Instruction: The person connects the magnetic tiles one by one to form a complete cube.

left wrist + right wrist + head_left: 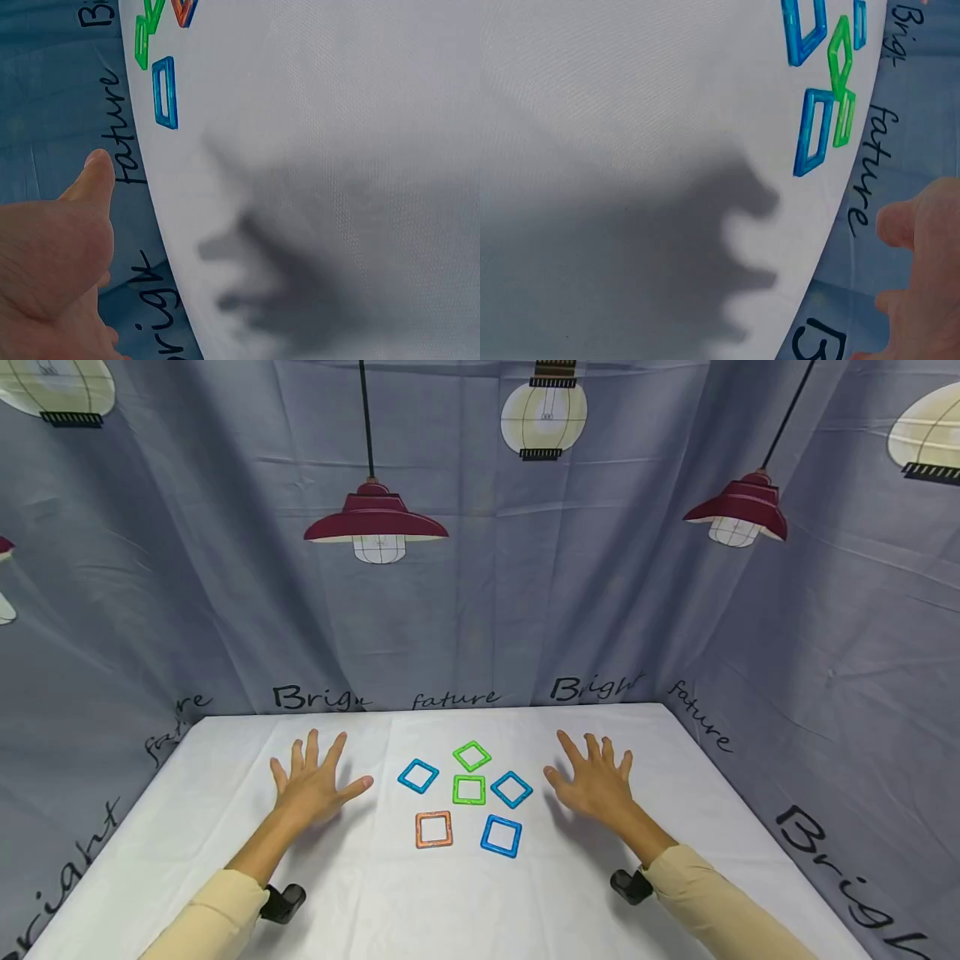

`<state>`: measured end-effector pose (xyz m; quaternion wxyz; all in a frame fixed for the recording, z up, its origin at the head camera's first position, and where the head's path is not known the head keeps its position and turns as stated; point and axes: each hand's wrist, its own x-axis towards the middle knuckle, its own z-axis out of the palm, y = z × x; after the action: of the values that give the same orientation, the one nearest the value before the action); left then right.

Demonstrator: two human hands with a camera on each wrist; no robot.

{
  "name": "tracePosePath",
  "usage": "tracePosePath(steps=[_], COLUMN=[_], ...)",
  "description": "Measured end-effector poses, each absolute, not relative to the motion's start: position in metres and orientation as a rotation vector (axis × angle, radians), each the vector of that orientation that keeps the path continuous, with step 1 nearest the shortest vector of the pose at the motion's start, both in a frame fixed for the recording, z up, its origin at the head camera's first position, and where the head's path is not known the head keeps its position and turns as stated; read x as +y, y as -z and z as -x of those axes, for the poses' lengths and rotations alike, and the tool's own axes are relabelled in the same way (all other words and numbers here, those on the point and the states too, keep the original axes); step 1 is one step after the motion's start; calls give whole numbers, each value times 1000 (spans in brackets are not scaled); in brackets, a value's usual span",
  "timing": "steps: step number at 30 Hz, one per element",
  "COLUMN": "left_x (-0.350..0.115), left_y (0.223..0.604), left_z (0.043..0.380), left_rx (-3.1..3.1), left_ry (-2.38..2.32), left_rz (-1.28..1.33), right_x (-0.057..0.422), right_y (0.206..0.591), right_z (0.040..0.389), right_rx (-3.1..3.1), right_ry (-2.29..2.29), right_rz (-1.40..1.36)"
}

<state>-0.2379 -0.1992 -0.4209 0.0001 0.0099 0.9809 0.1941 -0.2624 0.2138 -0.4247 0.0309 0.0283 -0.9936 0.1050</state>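
Several square plastic frames lie flat in the middle of the white table. Blue frames show at the left [402, 778], the right [496, 790] and the front [485, 841]. One green frame [457, 756] lies behind another green frame [456, 790], and an orange frame [419, 831] is at the front left. My left hand [309, 789], fingers spread, hovers over the table left of the frames, holding nothing. On the other side my right hand [594, 783] is spread too, raised above its shadow and nearest the right blue frame.
A white cloth [390, 910] covers the table. Grey-blue curtains [480, 610] printed with lamps and lettering hang behind it and along both sides. Each wrist wears a small black camera, one at the left [282, 903] and one at the right [631, 887].
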Motion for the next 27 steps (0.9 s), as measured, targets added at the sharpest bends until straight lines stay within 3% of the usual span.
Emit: tracePosePath(steps=[14, 27], left_x=[-175, -148], left_y=[412, 403], left_z=[235, 229], left_rx=[3077, 2841], left_ry=[-606, -832], left_rz=[-152, -357], right_x=[191, 162], right_y=[420, 420], right_z=[258, 243], right_rx=[-3009, -2975], right_ry=[-391, -831], right_rz=[-152, -375])
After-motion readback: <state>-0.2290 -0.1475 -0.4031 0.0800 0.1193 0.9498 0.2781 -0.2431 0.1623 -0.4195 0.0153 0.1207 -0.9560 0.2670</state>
